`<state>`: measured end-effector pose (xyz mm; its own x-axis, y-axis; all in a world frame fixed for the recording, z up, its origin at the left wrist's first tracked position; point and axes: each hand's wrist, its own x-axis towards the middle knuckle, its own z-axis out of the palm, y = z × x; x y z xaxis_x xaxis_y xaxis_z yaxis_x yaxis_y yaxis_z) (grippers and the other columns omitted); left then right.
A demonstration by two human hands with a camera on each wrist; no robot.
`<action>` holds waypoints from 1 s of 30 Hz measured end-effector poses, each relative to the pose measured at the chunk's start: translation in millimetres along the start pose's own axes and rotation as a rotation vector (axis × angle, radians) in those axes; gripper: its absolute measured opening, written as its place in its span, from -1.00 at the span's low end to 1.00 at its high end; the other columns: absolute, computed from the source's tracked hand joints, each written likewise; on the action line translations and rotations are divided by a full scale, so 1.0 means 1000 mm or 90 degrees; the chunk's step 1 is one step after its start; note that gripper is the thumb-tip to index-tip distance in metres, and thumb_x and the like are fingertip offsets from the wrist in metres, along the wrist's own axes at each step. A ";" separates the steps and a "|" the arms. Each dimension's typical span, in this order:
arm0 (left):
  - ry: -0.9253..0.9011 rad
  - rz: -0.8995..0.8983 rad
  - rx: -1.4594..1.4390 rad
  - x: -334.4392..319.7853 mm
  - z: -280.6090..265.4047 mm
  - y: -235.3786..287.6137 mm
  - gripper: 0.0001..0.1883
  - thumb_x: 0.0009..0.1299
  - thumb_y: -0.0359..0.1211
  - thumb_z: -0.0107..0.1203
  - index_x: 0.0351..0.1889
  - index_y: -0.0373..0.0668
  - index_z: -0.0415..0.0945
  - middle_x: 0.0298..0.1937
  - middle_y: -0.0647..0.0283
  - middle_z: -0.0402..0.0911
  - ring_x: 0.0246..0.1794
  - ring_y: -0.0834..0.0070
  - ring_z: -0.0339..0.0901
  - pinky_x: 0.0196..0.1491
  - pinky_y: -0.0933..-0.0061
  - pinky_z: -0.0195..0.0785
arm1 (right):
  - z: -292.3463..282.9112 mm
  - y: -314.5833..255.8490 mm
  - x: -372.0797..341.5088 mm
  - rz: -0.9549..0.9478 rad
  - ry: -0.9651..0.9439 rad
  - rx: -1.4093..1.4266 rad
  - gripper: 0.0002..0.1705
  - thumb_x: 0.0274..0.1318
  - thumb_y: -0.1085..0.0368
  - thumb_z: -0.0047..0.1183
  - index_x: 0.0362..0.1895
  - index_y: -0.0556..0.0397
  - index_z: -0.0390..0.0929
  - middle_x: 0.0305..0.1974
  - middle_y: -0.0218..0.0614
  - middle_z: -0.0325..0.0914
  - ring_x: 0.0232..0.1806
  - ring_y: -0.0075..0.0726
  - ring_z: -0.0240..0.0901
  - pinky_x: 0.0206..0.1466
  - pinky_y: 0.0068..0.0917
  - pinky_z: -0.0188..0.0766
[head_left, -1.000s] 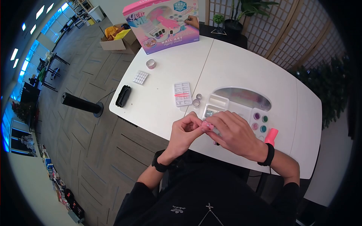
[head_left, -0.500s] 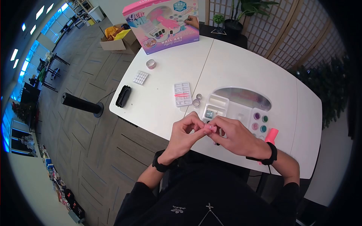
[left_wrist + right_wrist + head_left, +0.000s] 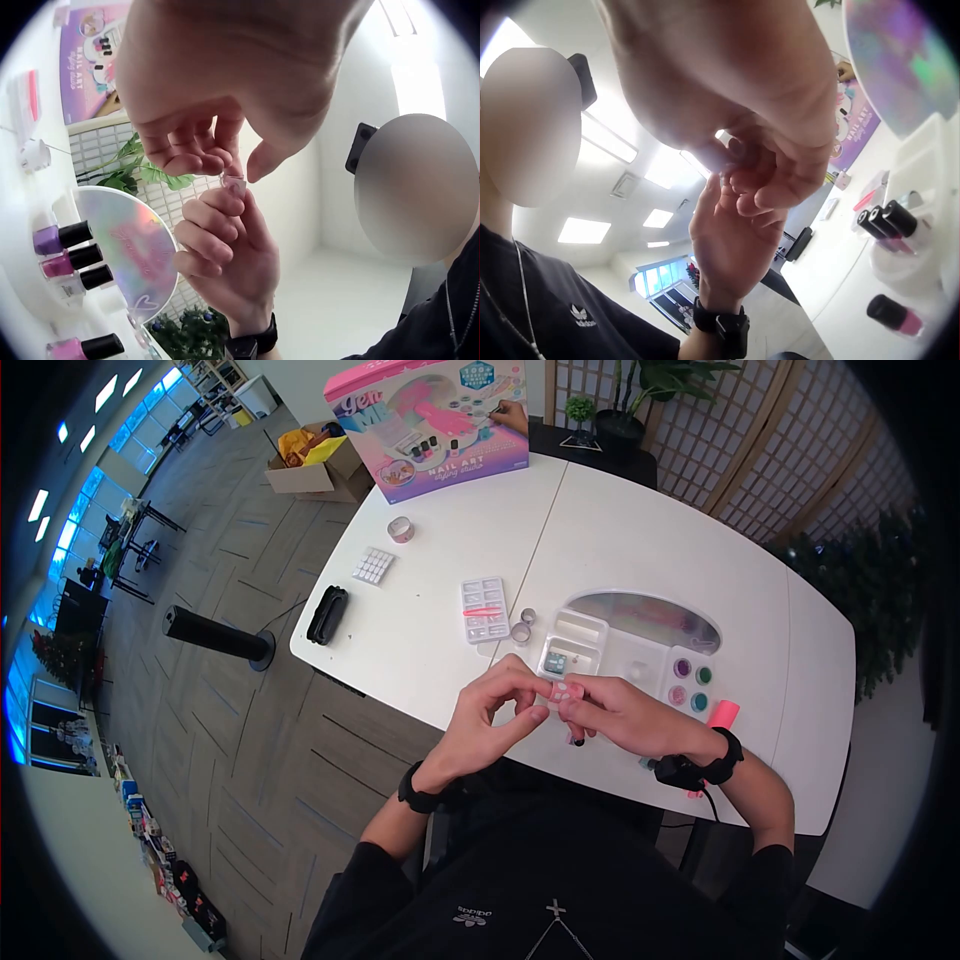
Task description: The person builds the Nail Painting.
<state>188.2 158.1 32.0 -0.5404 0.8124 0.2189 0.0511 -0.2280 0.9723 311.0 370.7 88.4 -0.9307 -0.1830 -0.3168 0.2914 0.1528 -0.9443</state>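
A small pink piece with white spots (image 3: 562, 691) is pinched between the thumb and index finger of my right hand (image 3: 632, 718). From the other side, my left hand (image 3: 488, 712) reaches its index fingertip to the piece's edge, with the thumb held apart below. Looking up in the left wrist view, the piece (image 3: 235, 184) appears thin and partly see-through. In the right wrist view, the right hand's own fingers hide it. Both hands are raised over the near edge of the white table (image 3: 440, 660).
Beyond the hands stands a white nail station with a mirror (image 3: 650, 618) and glitter pots (image 3: 682, 668). Several nail polish bottles (image 3: 64, 236) stand close by. A sectioned tray (image 3: 485, 610) with pink tweezers, tape rolls (image 3: 520, 632) and a large nail art box (image 3: 440, 435) lie farther off.
My left thumb has come off the pink piece and moved down, away from the index finger. The right hand has turned, showing more of the piece's spotted face.
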 end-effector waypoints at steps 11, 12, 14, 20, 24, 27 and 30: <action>0.026 -0.007 0.109 -0.001 0.003 -0.002 -0.81 0.39 -0.62 0.48 -0.08 -0.26 0.78 -0.18 0.34 0.55 -0.20 0.58 0.47 -0.04 0.47 0.39 | -0.005 0.008 0.003 0.006 -0.085 0.075 -0.44 0.83 -0.15 -0.28 0.03 0.06 0.53 -0.26 -0.46 0.50 -0.22 -0.53 0.38 -0.06 -0.41 0.43; 0.033 -0.011 0.108 -0.001 0.004 -0.002 -0.83 0.40 -0.62 0.47 -0.11 -0.27 0.78 -0.20 0.34 0.55 -0.20 0.58 0.47 -0.04 0.47 0.38 | -0.006 0.008 0.003 -0.001 -0.081 0.077 -0.44 0.82 -0.16 -0.26 0.06 0.06 0.54 -0.24 -0.44 0.52 -0.22 -0.52 0.40 -0.05 -0.41 0.45; 0.035 -0.014 0.104 -0.002 0.004 -0.003 -0.85 0.41 -0.62 0.47 -0.12 -0.27 0.78 -0.20 0.34 0.56 -0.21 0.58 0.47 -0.04 0.48 0.37 | -0.005 0.007 0.003 -0.018 -0.039 0.051 -0.48 0.80 -0.13 -0.18 0.13 0.08 0.54 -0.20 -0.38 0.59 -0.19 -0.47 0.48 -0.03 -0.39 0.49; 0.053 -0.017 0.099 -0.002 0.005 -0.001 -0.88 0.42 -0.60 0.47 -0.16 -0.27 0.76 -0.21 0.35 0.56 -0.21 0.59 0.45 -0.06 0.48 0.37 | 0.010 -0.010 -0.008 -0.110 0.110 -0.169 -0.62 0.66 0.07 0.15 0.25 0.07 0.51 -0.08 -0.11 0.78 -0.10 -0.14 0.78 0.00 -0.22 0.66; 0.064 -0.024 0.079 -0.003 0.005 -0.003 -0.89 0.43 -0.58 0.47 -0.19 -0.27 0.74 -0.22 0.36 0.55 -0.21 0.60 0.44 -0.06 0.48 0.36 | 0.013 -0.009 -0.010 -0.129 0.142 -0.215 -0.67 0.65 0.14 0.16 0.25 0.09 0.53 -0.13 -0.07 0.79 -0.11 -0.04 0.82 -0.03 -0.20 0.68; 0.061 -0.016 0.090 -0.002 0.004 -0.004 -0.88 0.43 -0.58 0.48 -0.21 -0.28 0.71 -0.22 0.37 0.55 -0.21 0.60 0.43 -0.06 0.48 0.36 | 0.013 -0.007 -0.009 -0.142 0.147 -0.197 -0.70 0.68 0.16 0.12 0.23 0.10 0.55 -0.17 -0.06 0.79 -0.14 -0.04 0.82 -0.06 -0.20 0.68; 0.058 -0.026 0.090 0.000 0.004 -0.007 -0.87 0.43 -0.57 0.48 -0.22 -0.28 0.70 -0.23 0.37 0.53 -0.21 0.61 0.42 -0.07 0.50 0.35 | 0.009 -0.003 -0.007 -0.113 0.139 -0.164 -0.71 0.67 0.20 0.12 0.24 0.10 0.56 -0.15 -0.07 0.77 -0.21 -0.02 0.79 -0.09 -0.19 0.67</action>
<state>191.8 161.7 25.5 -0.6177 0.7663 0.1764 0.1411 -0.1126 0.9836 318.7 362.6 92.1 -0.9950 -0.0217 -0.0978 0.0821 0.3822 -0.9204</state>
